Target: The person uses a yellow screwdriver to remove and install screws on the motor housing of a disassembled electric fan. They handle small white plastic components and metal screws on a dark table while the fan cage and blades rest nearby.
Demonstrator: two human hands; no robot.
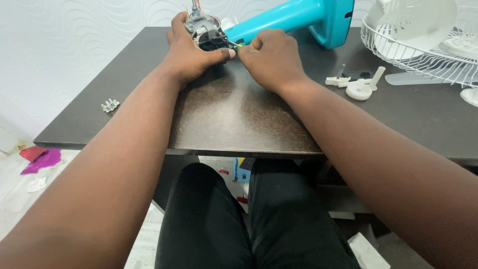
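From my head camera, both my forearms run up from the bottom corners toward twelve o'clock, meeting at the far edge of one dark wood-grain tabletop (239,119). My left hand (186,50) wraps around one exposed fan motor (205,31), fingers curled over its far side and thumb pressed along its near edge. My right hand (271,57) sits just beside it at three o'clock, closed into a loose fist, thumb and forefinger pinching something small at the motor's side; I cannot tell whether it is a wire or a tool tip. The motor is joined to one teal fan stand (298,17), which slants away toward one o'clock and lies on the tabletop.

At two o'clock, by the frame's right edge, one white wire fan guard (418,60) rests with one white fan blade (418,20) in it. At three o'clock from my right hand lies a small cluster of white plastic parts (356,84); I count about three, among them a round ring-shaped piece and a peg. At nine o'clock, well apart from my hands, is a little heap of silvery screws (110,105), perhaps four, too small to count surely.

Below the tabletop's edge, at six o'clock, are my two legs in black trousers (249,219). On the floor at eight o'clock lies one pink scrap (42,160).
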